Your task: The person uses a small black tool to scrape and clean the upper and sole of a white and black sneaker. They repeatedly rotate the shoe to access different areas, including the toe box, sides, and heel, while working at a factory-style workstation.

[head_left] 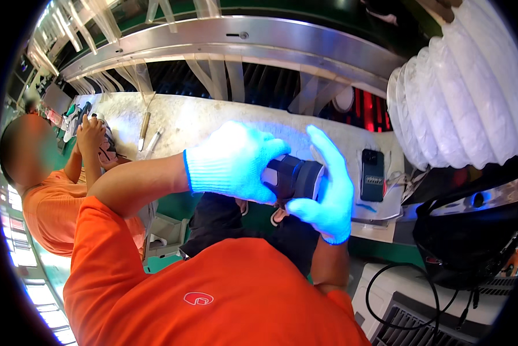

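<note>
Head view: a person in an orange shirt (213, 300) works at a long pale workbench (213, 121), both hands raised in front of the chest.
Left hand: the left hand (233, 161), in a white knit glove, is closed over the near end of a dark shoe part (296, 177), fingers wrapped across its top.
Right hand: the right hand (325, 193), gloved the same, cups the piece from below at about 4 o'clock of it, the index finger sticking up free and the thumb pressed under the piece; it grips the same thing.
Held piece: black and grey, blocky, sitting between the two gloves just right of picture centre, held above the bench's near edge rather than resting on it.
Bench at 3 o'clock of the hands: a dark phone (372, 175) lies flat on the pale surface, just beside the right hand but apart from it.
Bench at 10 o'clock: two slim hand tools (145, 132) lie side by side, well apart from the gloves.
Far left, 9 o'clock: another person's bare hands (90, 134) hold a shoe (106, 147) over the bench.
Upper right, 1 o'clock: a white ribbed duct (466, 86) hangs beside the bench.
Behind, 12 o'clock: a curved metal rail (230, 43) runs above the bench.
</note>
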A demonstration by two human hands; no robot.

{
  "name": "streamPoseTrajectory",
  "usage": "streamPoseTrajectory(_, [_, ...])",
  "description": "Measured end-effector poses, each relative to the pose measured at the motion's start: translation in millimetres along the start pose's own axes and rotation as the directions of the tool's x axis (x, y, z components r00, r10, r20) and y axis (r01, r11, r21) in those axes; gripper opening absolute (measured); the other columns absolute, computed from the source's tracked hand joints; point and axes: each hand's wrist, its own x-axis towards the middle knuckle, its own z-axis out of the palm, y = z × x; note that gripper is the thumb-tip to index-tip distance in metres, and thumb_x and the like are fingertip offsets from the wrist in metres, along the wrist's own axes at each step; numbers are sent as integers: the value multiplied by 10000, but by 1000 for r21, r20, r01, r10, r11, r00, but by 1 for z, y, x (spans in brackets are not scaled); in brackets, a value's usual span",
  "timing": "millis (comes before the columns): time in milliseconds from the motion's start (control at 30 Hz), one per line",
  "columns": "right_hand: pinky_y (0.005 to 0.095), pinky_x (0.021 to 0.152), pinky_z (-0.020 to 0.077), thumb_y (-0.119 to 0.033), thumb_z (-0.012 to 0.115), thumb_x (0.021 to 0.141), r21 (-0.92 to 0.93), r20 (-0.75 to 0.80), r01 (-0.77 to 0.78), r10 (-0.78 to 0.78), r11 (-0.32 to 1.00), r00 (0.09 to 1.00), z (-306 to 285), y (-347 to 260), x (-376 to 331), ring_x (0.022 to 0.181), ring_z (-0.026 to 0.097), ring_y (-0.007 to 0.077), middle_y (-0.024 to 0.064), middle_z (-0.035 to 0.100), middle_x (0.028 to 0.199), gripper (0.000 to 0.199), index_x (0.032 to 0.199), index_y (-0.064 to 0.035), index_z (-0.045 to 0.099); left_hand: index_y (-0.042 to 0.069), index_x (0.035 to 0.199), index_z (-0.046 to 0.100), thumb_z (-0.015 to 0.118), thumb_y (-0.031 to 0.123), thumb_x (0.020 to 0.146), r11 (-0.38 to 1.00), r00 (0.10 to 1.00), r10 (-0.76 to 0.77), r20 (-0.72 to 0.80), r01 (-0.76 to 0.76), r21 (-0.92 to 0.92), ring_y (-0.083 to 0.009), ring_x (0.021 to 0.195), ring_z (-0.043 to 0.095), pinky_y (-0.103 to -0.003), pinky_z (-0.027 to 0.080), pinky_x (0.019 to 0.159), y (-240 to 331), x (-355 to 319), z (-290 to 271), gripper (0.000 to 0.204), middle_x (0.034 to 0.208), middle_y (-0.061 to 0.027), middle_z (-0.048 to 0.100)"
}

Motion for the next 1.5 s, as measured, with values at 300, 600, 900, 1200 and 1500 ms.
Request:
streamPoseTrajectory(300, [446, 1016, 608, -168, 937, 813, -403, -128, 38, -97, 915, 987, 18, -24, -15, 1197, 749, 339, 193, 736, 1336, 543, 1301, -10, 759, 88, 1363, 762, 1021, 507, 690, 955, 961, 275, 20, -270, -123, -387, 950, 801, -454, 644, 843, -32, 20, -13, 834, 1094, -158, 808])
streamPoseTrajectory(600, [361, 850, 624, -233, 949, 897, -331, -454, -330, 157, 884, 877, 33, -33, -1, 954, 777, 270, 154, 764, 1143, 442, 1220, 6, 765, 41, 1739, 377, 1042, 430, 693, 947, 836, -141, -530, -43, -319, -456, 1566, 515, -533, 462, 1271, -29, -34, 86, 1299, 1743, -295, 423])
streamPoseTrajectory(900, [383, 904, 612, -181, 973, 836, -493, -140, -205, 156, 845, 978, 67, -74, -30, 1026, 758, 258, 139, 752, 1145, 498, 1229, 26, 748, 45, 1747, 358, 1018, 228, 744, 491, 902, -366, -227, -20, -871, -334, 1293, 751, -429, 582, 1120, -7, -63, 170, 1214, 1399, -250, 761])
streamPoseTrajectory(1200, [409, 924, 605, -150, 985, 787, -452, 102, -213, 288, 866, 952, 117, -44, -152, 1073, 755, 344, 172, 715, 1165, 544, 1247, -10, 728, 25, 1748, 348, 990, 279, 804, 264, 872, -476, 118, 270, -926, -298, 1403, 684, -427, 530, 1195, 30, -188, 289, 1170, 1513, -241, 696])
streamPoseTrajectory(1500, [391, 947, 591, -133, 959, 811, -384, 9, -363, 397, 849, 918, 112, -9, -165, 1063, 721, 294, 156, 699, 1200, 543, 1284, -24, 716, 54, 1633, 508, 1029, 259, 713, 614, 863, -480, -155, 205, -762, -371, 1355, 694, -441, 592, 1116, 22, -186, 239, 1077, 1498, -216, 651])
